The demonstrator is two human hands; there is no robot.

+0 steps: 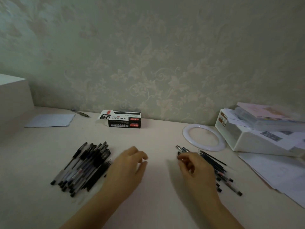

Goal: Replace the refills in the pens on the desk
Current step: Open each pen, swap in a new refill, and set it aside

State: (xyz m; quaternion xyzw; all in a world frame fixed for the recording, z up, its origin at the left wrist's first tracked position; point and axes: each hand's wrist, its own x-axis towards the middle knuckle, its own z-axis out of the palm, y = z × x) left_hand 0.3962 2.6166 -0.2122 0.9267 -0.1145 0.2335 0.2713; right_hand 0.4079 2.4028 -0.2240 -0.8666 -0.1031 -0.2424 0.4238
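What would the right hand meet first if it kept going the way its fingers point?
The right hand points up-left, toward the dark pens at its fingertips; it likely meets those first, though blur hides whether it already touches them.

Premises appear to be a home study or bedroom desk corner rather than a commercial office. The wall (148, 55) carries pale floral wallpaper, a domestic finish. A light desk (156, 204) stands against it, with a white cabinet (13, 96) at the left end. On the desk: a heap of pens (84, 166), a pen box (123, 119), a ring light (203, 137), a white organiser (244, 141) stacked with booklets, and loose papers (277, 174). Lighting is dim and uneven.
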